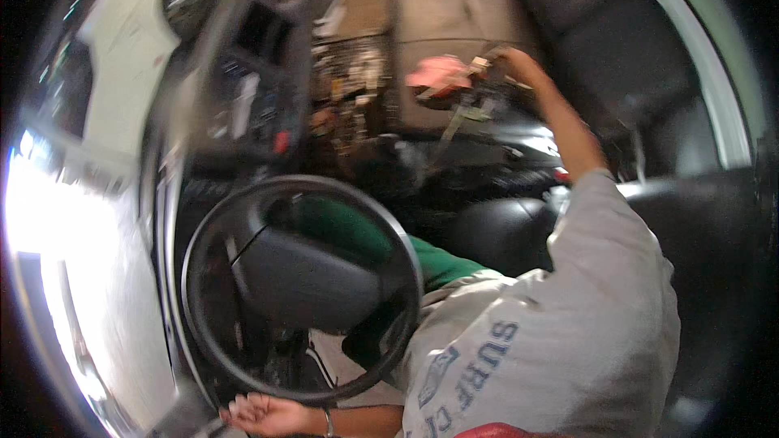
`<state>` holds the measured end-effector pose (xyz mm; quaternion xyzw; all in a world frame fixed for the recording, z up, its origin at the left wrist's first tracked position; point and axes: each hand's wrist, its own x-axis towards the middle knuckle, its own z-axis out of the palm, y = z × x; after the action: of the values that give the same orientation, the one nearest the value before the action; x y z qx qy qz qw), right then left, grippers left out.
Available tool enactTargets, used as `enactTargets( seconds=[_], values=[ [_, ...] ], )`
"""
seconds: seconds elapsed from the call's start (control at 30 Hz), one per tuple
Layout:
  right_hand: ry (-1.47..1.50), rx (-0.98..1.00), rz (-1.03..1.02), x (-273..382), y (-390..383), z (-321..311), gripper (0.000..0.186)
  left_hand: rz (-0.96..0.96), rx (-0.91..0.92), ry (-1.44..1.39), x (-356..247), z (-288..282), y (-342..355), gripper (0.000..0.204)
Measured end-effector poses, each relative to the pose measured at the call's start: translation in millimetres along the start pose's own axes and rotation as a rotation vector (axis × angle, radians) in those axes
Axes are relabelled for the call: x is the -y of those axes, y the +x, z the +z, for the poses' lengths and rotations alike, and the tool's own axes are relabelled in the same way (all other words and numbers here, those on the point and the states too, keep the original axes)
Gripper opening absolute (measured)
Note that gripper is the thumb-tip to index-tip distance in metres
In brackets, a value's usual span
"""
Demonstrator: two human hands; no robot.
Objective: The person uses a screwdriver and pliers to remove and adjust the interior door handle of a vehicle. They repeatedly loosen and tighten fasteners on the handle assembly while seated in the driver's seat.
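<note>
At the upper right, my right arm reaches across the cab. My right hand point(507, 59) is blurred, its fingers closed around something pale that I cannot make out. Right beside it is a crumpled pinkish-red cloth-like bundle point(439, 73), in front of a tan panel point(422, 12). Whether the hand touches the bundle is unclear. Several smeared small items lie under that hand. Low on the left, my left hand point(266, 415) has curled fingers beside the lower rim of a black steering wheel point(307, 280), close to the door side. Anything inside its fingers is hidden.
A dark dashboard point(223, 142) with a small red part point(281, 142) runs along the left. Bright window light fills the far left. Black seats point(511, 223) lie behind and to the right. A cluttered compartment point(349, 97) sits between dashboard and tan panel. My green-clad leg point(442, 264) passes under the wheel.
</note>
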<state>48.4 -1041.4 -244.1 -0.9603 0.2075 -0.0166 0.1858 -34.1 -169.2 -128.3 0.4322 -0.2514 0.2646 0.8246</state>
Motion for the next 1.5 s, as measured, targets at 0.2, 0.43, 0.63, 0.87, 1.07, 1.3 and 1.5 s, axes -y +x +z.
enactTargets(
  seconds=[0.2, 0.43, 0.63, 0.87, 1.07, 1.3, 1.5],
  values=[
    [-0.018, 0.046, -0.099, -10, 5, 39, 0.044, -0.013, -0.509, -0.004, 8, 44, 4, 0.024],
    [-0.091, 0.086, -0.049, -19, 0, 52, 0.045, -0.034, -0.583, 0.114, 4, 68, 0, 0.020],
    [-0.110, 0.065, -0.042, -14, -33, 26, 0.045, -0.054, -0.590, 0.088, 4, 67, -6, 0.024],
    [-0.099, 0.001, -0.050, 0, -57, 3, 0.047, -0.053, -0.574, 0.037, 2, 63, 0, 0.021],
    [-0.116, -0.175, -0.102, 93, -68, -73, 0.048, -0.038, -0.559, -0.060, -12, 53, -12, 0.024],
    [-0.080, -0.472, -0.169, 115, -5, -178, 0.031, -0.095, -0.673, 0.167, -18, 32, -13, 0.042],
    [0.324, -0.304, -0.397, 222, -77, -159, 0.027, -0.108, -0.331, 0.041, -24, 50, 8, 0.036]
  ],
)
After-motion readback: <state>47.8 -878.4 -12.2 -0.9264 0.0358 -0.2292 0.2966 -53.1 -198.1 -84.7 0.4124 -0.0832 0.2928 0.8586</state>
